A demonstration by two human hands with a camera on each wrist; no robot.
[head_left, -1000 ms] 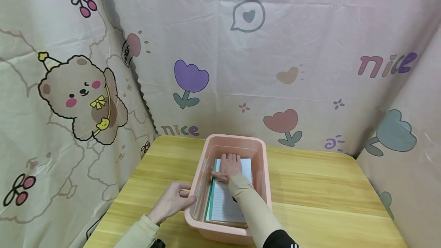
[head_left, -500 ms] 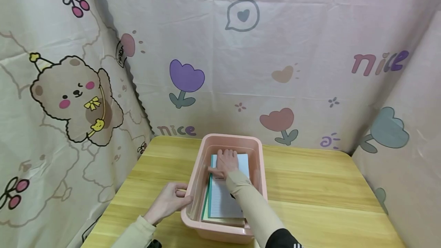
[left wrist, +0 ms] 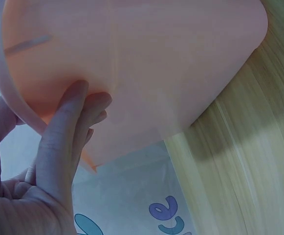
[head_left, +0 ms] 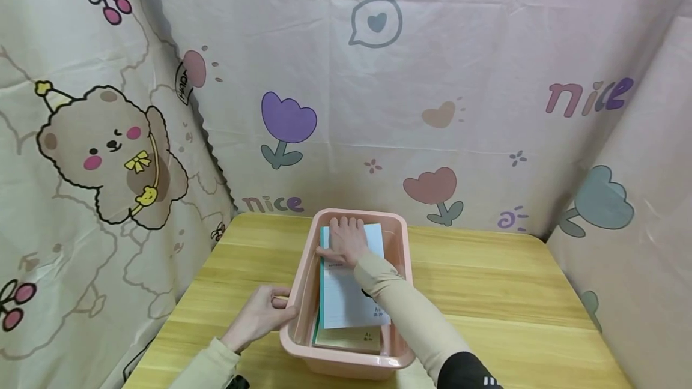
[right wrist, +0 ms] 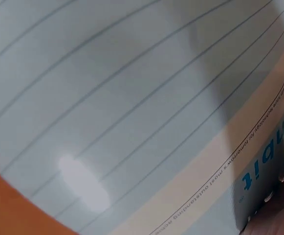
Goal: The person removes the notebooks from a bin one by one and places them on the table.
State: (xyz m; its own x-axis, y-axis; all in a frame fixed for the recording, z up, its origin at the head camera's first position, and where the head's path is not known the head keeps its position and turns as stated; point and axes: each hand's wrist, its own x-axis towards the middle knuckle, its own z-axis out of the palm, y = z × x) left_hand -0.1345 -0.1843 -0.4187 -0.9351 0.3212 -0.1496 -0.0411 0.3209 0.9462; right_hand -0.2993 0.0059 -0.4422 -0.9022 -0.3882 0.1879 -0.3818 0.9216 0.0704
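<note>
A pink plastic bin stands on the table with several stacked notebooks inside. My left hand grips its left rim, the thumb on one side and the fingers against the outer wall in the left wrist view. My right hand holds the top notebook, its fingertips over the far edge and the thumb at the left edge. That notebook has a pale lined cover and a teal spine side. Beneath it, a cream-covered notebook shows at the near end. The right wrist view is filled by the lined cover.
The wooden table extends on both sides of the bin. A printed cloth hangs behind and along both sides. My right forearm crosses the bin's near right rim.
My right hand and the top notebook have shifted toward the bin's far end, exposing more of the cream notebook below. My left hand stays on the rim. The head view has shifted slightly.
</note>
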